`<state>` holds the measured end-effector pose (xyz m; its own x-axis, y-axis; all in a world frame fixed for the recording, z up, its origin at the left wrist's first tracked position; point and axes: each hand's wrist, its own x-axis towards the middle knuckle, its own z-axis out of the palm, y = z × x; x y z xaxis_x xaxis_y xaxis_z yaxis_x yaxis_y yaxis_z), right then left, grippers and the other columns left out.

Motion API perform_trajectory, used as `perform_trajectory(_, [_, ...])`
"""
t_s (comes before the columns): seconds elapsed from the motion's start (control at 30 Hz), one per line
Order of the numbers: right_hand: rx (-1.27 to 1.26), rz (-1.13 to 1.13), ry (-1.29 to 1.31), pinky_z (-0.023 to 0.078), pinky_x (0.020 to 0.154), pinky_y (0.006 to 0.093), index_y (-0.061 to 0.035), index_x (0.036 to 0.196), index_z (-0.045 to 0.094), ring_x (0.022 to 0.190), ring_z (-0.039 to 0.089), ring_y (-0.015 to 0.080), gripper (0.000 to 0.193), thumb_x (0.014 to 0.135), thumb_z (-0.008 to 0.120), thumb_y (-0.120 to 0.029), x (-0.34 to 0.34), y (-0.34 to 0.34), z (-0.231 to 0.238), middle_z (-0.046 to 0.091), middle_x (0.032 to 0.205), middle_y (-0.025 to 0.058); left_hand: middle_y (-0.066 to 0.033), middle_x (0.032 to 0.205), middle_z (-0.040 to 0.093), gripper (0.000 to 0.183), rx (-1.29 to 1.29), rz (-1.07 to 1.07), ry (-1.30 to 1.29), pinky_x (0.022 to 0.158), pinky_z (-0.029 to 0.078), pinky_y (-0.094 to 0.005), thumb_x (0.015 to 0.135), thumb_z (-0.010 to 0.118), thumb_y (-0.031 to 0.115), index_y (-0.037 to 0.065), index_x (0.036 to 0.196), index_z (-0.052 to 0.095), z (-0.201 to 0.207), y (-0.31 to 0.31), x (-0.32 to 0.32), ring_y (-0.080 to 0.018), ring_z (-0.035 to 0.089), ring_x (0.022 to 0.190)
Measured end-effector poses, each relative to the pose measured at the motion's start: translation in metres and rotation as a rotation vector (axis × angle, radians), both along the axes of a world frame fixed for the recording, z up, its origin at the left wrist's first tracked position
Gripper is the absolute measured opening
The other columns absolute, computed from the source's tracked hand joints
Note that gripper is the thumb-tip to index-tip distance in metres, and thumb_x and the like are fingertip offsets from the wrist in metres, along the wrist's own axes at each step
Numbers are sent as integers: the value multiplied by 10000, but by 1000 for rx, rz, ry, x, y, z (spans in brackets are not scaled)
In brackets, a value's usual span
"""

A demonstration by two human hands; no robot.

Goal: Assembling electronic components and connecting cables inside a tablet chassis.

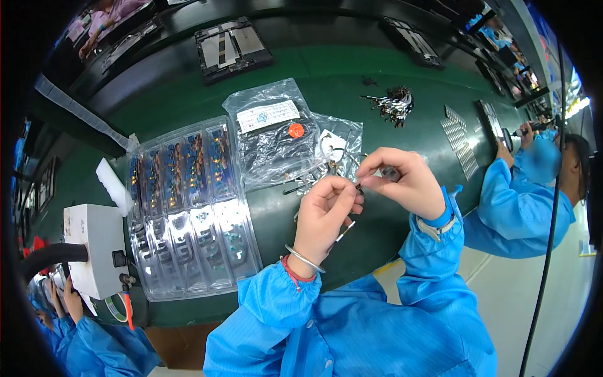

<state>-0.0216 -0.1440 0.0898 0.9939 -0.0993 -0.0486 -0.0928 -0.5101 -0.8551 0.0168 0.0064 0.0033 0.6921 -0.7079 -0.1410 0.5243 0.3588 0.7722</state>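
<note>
My left hand is closed, pinching a short thin cable with a white-marked end that hangs out below its fingers. My right hand meets it from the right, thumb and forefinger pressed on a small dark piece between the two hands. Whether that piece is the cable's other end cannot be made out. Just behind the hands lies a clear plastic bag with several loose cables on and around it. Farther back, a small heap of black-and-white cables rests on the green table.
A clear compartment tray with small blue circuit boards stands at left. Behind it is a labelled bag. A white box with a black hose sits far left. A sheet of small parts and a co-worker are at right.
</note>
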Motion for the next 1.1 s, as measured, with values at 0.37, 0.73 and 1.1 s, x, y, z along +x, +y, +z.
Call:
perform_trajectory(0.37, [-500,134,-405,509,591,317,-73,853,658,702,616,234,162,699,706,-65,-14,5,2,581,845,62,-27,807,606,99,-50,125,-178,606,469,-194,888,569,100,12,934,561,3,0,-4,-65,582,731])
perform_trajectory(0.73, [-817,-18,-435,486,697,343,-33,867,635,803,589,282,211,667,621,33,22,-123,12,585,851,103,-35,882,606,216,80,108,-292,597,401,-188,963,398,189,49,1078,514,8,-1,-9,-74,541,749])
perform_trajectory(1.1, [-992,66,-181,483,722,368,-75,926,647,860,587,294,178,793,644,-192,104,-238,-48,582,944,76,-57,878,610,199,181,39,-446,595,419,-192,936,414,90,19,1080,532,4,1,-12,-82,558,747])
